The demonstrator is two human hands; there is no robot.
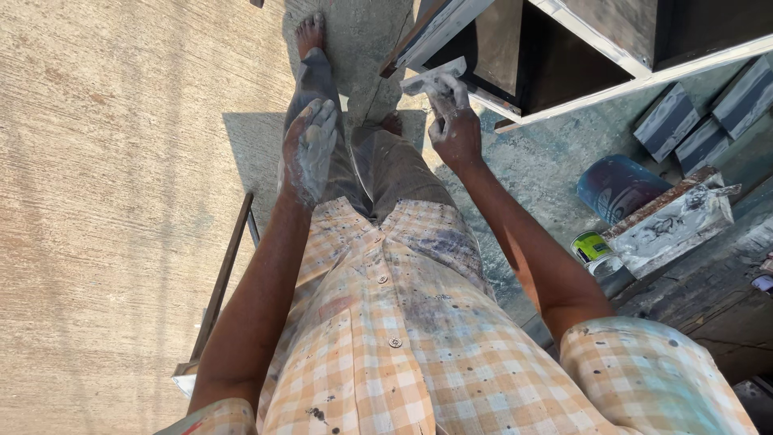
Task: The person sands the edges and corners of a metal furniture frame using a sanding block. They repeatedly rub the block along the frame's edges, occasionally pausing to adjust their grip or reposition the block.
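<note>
My right hand (453,121) grips a flat putty blade (432,76) smeared with pale grey filler, its edge close to the white rim of a dark wooden cabinet frame (483,16). My left hand (308,149) hangs at my side with fingers loosely apart, coated in grey filler and holding nothing. Below are my grey trousers and bare feet on the concrete.
A rough concrete floor (113,201) spreads to the left. A thin wooden strip (225,266) leans by my left leg. At right sit a blue drum (616,185), a small green-labelled can (592,246), a filler-smeared board (672,221) and several dark panel pieces (700,121).
</note>
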